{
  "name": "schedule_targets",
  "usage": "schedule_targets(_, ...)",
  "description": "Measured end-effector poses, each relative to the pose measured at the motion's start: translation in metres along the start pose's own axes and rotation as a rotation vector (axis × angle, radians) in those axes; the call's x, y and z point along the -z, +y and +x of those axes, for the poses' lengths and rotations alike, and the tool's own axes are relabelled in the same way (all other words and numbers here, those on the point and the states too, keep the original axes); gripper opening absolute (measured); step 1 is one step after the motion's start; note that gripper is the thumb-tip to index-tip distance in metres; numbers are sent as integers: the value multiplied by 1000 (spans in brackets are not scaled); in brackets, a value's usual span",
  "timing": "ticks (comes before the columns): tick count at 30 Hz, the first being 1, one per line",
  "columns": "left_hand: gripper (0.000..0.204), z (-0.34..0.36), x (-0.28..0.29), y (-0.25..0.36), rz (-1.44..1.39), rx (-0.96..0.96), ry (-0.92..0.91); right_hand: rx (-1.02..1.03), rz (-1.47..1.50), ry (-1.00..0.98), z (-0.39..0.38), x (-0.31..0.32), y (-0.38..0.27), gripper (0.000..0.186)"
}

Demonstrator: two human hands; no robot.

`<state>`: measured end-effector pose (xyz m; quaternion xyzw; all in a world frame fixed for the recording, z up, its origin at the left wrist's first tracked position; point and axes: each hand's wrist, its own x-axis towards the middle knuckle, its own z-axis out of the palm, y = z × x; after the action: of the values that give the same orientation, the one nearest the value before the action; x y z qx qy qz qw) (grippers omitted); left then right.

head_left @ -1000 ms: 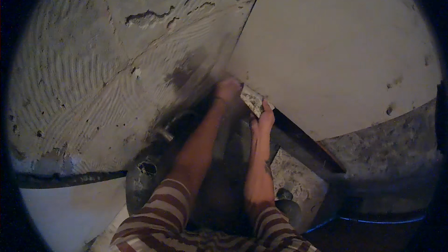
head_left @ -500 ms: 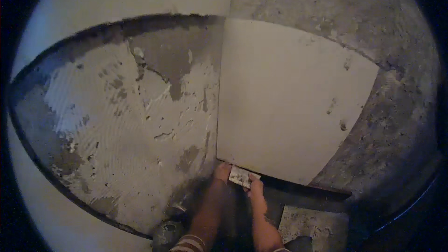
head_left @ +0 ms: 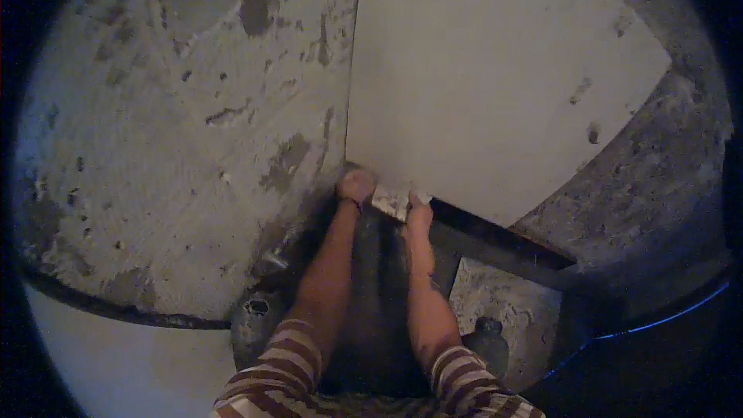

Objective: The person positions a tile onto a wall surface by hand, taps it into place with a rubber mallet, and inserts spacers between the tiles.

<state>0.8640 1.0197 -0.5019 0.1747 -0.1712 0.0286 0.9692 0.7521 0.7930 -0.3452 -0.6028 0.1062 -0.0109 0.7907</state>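
In the head view, a large pale tile [head_left: 495,85] fills the upper right, its straight left edge running down beside a rough surface [head_left: 255,93] smeared with mortar. My left hand [head_left: 357,184] is bunched up at the tile's lower left corner; its fingers are blurred and partly hidden. Close beside it, my right hand [head_left: 419,207] grips a small, flat, mortar-stained whitish piece [head_left: 391,203] with the thumb on top. This piece lies along the tile's lower edge, between my two hands.
A long dark bar [head_left: 503,240] runs rightward below the tile. Under it lies a pale, mortar-crusted slab [head_left: 511,294], with a dark rounded object [head_left: 487,340] before it. A worn grey rounded object [head_left: 254,313] stands left of my arm. Rough grey ground [head_left: 611,193] borders the tile's right side.
The view has tipped downward, so the tile and hands appear higher and more of my striped sleeves shows. My right hand keeps its grip on the whitish piece beside the tile's lower edge.
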Motion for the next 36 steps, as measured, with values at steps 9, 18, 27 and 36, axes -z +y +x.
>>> schedule_targets(9,22,-28,-29,-67,1278,-9,652,-267,290,74,12,27,13,18)
schedule_targets(18,23,-1,-64,-70,2404,-295,-443,-102,341,124,37,54,16,19)
schedule_targets(27,18,-4,-120,-87,2497,99,-196,-103,243,105,49,82,21,22)
schedule_targets(36,28,-6,-150,-69,2380,222,310,-205,326,39,31,56,9,25)
